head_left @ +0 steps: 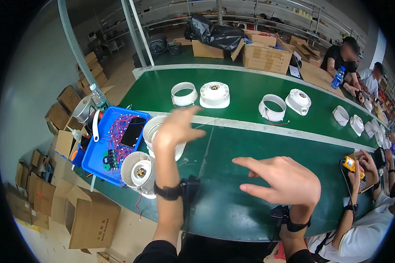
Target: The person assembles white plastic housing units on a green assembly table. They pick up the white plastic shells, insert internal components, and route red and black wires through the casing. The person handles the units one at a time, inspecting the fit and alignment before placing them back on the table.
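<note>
My left hand (174,129) is raised over the green workbench, fingers apart and slightly blurred, holding nothing. Partly hidden behind it is a white round plastic housing (149,132). Close to my left forearm stands another white housing (128,168) with a brass-coloured centre and a thin red wire hanging from it. Above the near bench top hovers my right hand (285,180), thumb and forefinger spread, also without anything in it. Both wrists wear black straps.
At the left, a blue tray (90,161) carries red wires, a black phone (133,132) and green connectors. White rings (184,94) and motor bases (214,95) stand on the far green strip. A co-worker at the right holds a yellow tool (350,164). Cardboard boxes (92,215) sit lower left.
</note>
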